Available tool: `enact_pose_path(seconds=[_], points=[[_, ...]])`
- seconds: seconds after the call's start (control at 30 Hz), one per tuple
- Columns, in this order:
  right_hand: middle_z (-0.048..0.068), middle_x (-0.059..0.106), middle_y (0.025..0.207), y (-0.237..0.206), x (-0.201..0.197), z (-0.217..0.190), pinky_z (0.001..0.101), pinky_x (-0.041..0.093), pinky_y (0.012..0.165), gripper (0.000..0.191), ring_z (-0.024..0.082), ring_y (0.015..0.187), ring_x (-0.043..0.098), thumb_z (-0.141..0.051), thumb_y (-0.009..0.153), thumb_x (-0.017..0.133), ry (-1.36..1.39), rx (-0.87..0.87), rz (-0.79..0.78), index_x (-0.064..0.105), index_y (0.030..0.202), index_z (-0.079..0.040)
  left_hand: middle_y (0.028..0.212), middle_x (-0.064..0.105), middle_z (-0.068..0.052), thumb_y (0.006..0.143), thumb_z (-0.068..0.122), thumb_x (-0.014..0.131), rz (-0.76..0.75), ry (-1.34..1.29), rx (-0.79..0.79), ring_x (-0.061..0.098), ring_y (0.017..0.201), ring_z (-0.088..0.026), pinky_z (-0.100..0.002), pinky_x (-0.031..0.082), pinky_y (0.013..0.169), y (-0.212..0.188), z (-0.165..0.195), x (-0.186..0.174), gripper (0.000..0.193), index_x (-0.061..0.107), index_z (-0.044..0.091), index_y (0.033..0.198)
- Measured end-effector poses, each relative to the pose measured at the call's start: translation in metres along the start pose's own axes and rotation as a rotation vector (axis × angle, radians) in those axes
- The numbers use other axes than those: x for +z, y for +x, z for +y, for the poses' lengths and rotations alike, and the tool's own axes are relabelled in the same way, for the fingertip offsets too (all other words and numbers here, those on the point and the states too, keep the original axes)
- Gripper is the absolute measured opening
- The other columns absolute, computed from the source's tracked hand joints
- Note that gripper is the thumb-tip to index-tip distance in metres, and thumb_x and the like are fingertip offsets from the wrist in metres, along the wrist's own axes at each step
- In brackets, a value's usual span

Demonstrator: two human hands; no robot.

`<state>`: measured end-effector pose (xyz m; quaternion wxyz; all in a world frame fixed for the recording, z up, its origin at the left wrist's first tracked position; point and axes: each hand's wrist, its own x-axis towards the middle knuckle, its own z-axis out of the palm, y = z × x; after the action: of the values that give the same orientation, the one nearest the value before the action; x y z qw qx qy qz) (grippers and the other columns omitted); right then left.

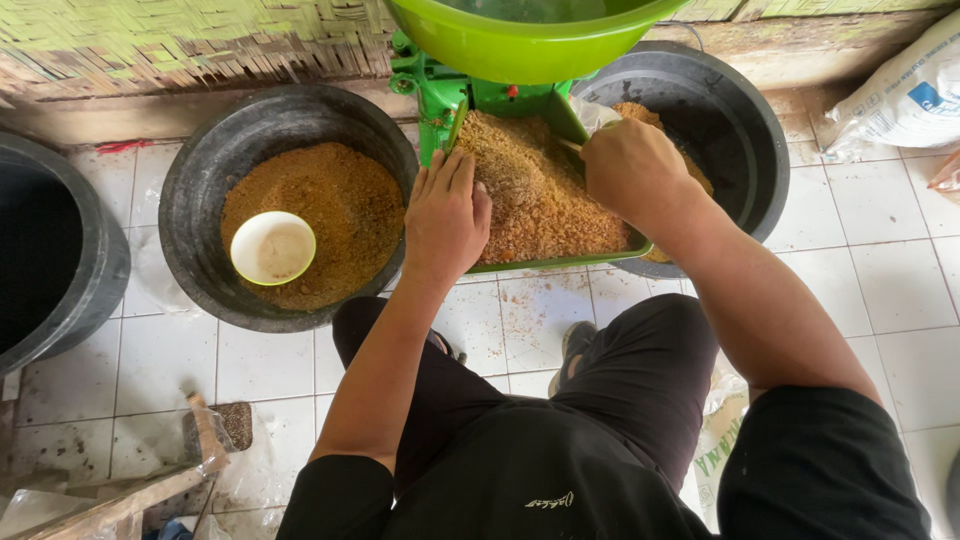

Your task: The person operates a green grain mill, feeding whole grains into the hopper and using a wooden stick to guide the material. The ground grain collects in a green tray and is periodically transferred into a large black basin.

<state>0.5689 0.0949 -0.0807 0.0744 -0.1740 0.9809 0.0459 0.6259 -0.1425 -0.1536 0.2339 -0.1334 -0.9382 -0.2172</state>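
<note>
The left hand [446,215] lies flat, fingers together, on the meal in the green tray [560,262]. The right hand [632,168], just beside it over the tray, is fisted around a thin stick [570,145]. Left of the tray sits a black tub [200,170] holding a white bowl [272,247].

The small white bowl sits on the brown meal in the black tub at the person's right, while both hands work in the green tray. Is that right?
Not quite. The head view shows the small white bowl on the brown meal in the black tub at the person's left, not right. The rest holds: the left hand and right hand are both at the green tray of meal.
</note>
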Motion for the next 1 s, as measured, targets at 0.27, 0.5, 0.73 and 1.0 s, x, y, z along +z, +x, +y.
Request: enact_pose_path(seconds=[0.27,0.5,0.73,1.0], points=[[0.021,0.073,0.099,0.025,0.015,-0.015,0.0441,0.061,0.078,0.018,0.035,0.087,0.073,-0.005,0.086,0.062,0.08,-0.015,0.119,0.077,0.094,0.002,0.139,0.061,-0.024,0.1,0.014,0.057,-0.016,-0.023,-0.011,0.055,0.135,-0.041,-0.052,0.041,0.114,0.0,0.002,-0.004,0.038,0.061,-0.005,0.132],[0.022,0.074,0.095,0.018,0.022,-0.008,0.0435,0.062,0.074,0.018,0.034,0.082,0.075,-0.009,0.092,0.062,0.083,-0.001,0.031,0.077,0.094,0.0,0.137,0.062,-0.023,0.099,0.016,0.058,-0.023,0.001,0.002,0.056,0.133,-0.041,-0.052,0.042,0.114,0.001,0.003,-0.004,0.038,0.061,-0.005,0.131],[0.023,0.075,0.096,0.06,0.053,-0.02,0.0428,0.063,0.069,0.014,0.034,0.083,0.075,-0.006,0.089,0.066,0.047,-0.002,0.067,0.077,0.093,0.0,0.137,0.062,-0.024,0.099,0.015,0.057,-0.012,0.005,0.003,0.055,0.134,-0.041,-0.051,0.041,0.114,0.001,0.001,-0.003,0.038,0.062,-0.006,0.131],[0.021,0.075,0.092,0.036,0.025,-0.014,0.0397,0.064,0.06,0.019,0.029,0.075,0.077,-0.009,0.095,0.06,0.082,0.06,-0.077,0.075,0.1,0.002,0.137,0.062,-0.023,0.1,0.016,0.056,-0.011,-0.012,0.001,0.056,0.134,-0.041,-0.052,0.042,0.114,0.001,0.002,-0.006,0.037,0.062,-0.005,0.131]])
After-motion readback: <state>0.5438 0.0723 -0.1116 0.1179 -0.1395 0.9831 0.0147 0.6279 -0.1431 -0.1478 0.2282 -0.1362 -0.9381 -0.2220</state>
